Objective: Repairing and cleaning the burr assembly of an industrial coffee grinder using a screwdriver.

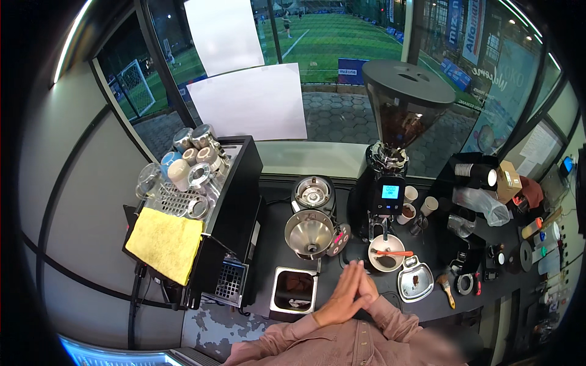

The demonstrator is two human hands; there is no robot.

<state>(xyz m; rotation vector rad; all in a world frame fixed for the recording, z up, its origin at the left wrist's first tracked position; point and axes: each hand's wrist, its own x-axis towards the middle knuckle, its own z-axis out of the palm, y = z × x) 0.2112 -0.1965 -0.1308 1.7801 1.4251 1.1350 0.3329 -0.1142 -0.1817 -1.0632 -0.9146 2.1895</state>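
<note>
Palm to palm, my left hand [340, 300] and my right hand [367, 288] press together in front of my chest, at the counter's near edge. Their fingers are stretched out, and I see nothing held between them. Just past the fingertips is a white bowl [379, 242] with dark grounds and an orange-handled tool [394, 252] lying across it. It sits below the black coffee grinder [389, 210], whose hopper [403, 119] contains dark beans. Right of my hands lies a silver tray [427, 288] with a little brown matter on it.
A steel bin [294, 313] and a machine with a steel funnel [309, 235] stand left of my hands. Farther left, an espresso machine [244, 177] carries cups and a yellow cloth [165, 241]. Paper cups [429, 205], a brush [447, 291] and a cardboard box [508, 181] are to the right.
</note>
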